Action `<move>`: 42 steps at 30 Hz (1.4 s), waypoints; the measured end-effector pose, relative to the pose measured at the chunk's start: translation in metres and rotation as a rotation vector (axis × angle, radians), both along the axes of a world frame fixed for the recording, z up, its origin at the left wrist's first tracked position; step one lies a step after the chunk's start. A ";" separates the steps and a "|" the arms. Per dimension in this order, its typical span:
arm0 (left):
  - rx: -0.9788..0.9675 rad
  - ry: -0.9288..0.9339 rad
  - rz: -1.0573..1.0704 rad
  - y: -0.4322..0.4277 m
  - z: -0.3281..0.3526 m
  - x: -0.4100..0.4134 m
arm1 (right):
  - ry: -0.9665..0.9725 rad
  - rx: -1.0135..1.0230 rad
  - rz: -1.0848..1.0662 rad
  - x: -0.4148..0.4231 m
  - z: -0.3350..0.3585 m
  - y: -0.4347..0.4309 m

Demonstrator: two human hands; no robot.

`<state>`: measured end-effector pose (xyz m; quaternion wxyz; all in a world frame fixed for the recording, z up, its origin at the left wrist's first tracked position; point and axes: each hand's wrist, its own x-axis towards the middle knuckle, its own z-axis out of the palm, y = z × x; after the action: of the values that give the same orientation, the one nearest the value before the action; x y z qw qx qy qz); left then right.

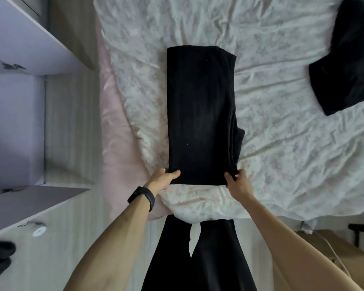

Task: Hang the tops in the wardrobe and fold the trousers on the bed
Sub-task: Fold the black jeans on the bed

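The bed point(282, 106), covered in a crumpled floral sheet, is filling most of the view, with the wardrobe point(15, 106) standing to its left. The black trousers point(200, 114) are lying on the sheet, folded into a long strip running away from the person. Another dark garment point(345, 70) is lying well apart at the far right. The left hand point(163, 179) and the right hand point(237, 182) are each pinching a near corner of the trousers. A black wristband point(142, 198) is sitting on the left wrist.

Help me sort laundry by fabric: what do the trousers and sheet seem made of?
Trousers: black matte cloth, perhaps denim or heavy cotton; faded grey patches and a seam ridge show. Sheet: thin, cotton-like fabric with pale floral print; it creases finely.
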<state>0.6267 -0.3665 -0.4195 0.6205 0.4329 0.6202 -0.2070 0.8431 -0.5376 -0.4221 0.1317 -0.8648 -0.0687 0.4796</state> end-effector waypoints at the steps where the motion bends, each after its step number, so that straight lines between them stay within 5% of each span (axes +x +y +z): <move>1: 0.034 -0.015 0.009 0.000 0.005 -0.004 | -0.024 0.043 -0.007 -0.003 0.006 0.000; 5: 0.143 -0.048 0.198 -0.012 0.032 -0.015 | 0.016 0.250 -0.184 -0.015 0.050 -0.005; 12: 0.010 -0.080 0.389 -0.018 0.099 -0.016 | 0.122 0.291 -0.540 -0.011 0.125 -0.014; 17: 0.310 -0.253 0.397 0.073 0.108 0.059 | 0.055 0.470 -0.537 0.045 0.133 0.081; 20: 0.296 -0.260 0.477 0.141 0.104 0.114 | 0.113 0.523 -0.523 0.105 0.125 0.163; 23: 0.389 -0.310 0.319 0.187 0.087 0.142 | 0.177 0.540 -0.312 0.147 0.108 0.216; 28: 0.777 -0.043 -0.179 0.231 0.034 0.156 | -0.317 0.292 0.244 0.181 0.044 0.254; 37: 0.901 0.198 -0.113 0.256 -0.047 0.210 | -0.473 0.239 0.246 0.186 -0.046 0.294; 40: 1.166 0.132 -0.167 0.237 -0.044 0.201 | -0.639 0.377 0.251 0.169 -0.039 0.276; 42: 1.443 0.036 -0.435 0.206 -0.039 0.190 | -0.844 0.463 0.397 0.141 -0.031 0.252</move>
<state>0.8165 -0.1600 -0.4582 0.1179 0.8414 0.5122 0.1257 0.9844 -0.2856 -0.4532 0.1867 -0.9014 -0.3829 0.0771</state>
